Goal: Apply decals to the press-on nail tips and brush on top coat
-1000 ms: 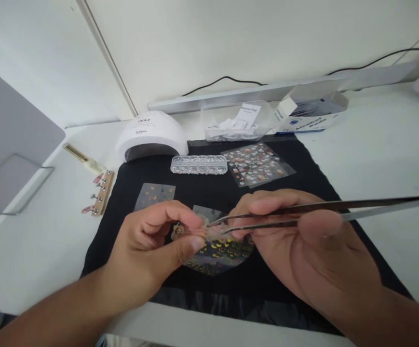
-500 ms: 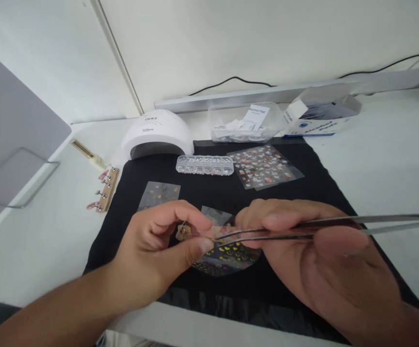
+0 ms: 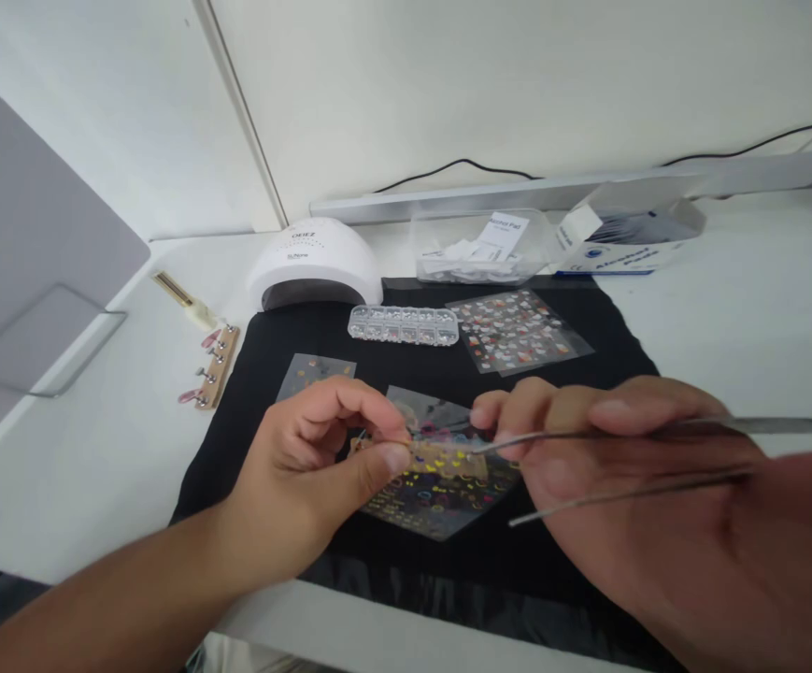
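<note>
My left hand (image 3: 321,477) pinches thumb against forefinger over the middle of the black mat (image 3: 237,439); the tiny thing between the fingertips is too hidden to name. In my right hand (image 3: 630,486) lies a pair of metal tweezers (image 3: 588,434), pointing left, its two prongs spread wide. The upper tip is near my left fingertips but apart from them; the lower tip hangs above the mat. Below both hands is a clear sticker sheet (image 3: 440,509) with yellow and coloured marks. A tan strip (image 3: 458,462) shows over it, partly covered by my left hand.
Behind stand a white nail lamp (image 3: 318,252), a clear rhinestone case (image 3: 404,325), patterned sticker sheets (image 3: 518,327), a clear tub (image 3: 476,262) of alcohol pads and an open pad box (image 3: 622,252). At left are a wooden nail stand (image 3: 218,369) and a brush (image 3: 182,297).
The tweezers have drawn back to the right from my left fingertips, and their prongs have spread apart. My left hand keeps its pinch. The view has shifted slightly.
</note>
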A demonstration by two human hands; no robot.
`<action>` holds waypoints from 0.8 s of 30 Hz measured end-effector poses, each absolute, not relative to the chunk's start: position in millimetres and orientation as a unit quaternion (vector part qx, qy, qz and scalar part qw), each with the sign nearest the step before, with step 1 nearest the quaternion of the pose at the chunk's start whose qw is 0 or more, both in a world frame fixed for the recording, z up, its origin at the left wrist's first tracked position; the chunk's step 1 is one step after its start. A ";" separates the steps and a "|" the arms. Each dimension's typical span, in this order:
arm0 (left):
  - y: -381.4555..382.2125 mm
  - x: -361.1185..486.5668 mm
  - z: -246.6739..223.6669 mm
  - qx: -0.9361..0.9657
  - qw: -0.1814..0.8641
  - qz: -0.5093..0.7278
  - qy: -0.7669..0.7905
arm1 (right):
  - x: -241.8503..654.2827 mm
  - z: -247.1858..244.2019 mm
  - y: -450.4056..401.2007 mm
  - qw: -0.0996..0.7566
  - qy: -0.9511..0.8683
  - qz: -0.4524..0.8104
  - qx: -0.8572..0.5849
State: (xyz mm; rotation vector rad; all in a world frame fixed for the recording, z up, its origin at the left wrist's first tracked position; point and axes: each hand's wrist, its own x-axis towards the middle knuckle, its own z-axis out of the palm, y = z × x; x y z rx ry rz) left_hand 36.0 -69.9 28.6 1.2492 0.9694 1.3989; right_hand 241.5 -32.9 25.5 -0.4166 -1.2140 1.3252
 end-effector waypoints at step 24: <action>-67.7 30.3 24.6 0.576 0.462 0.542 0.401 | 255.7 22.1 -47.3 0.537 -0.673 0.486 -0.152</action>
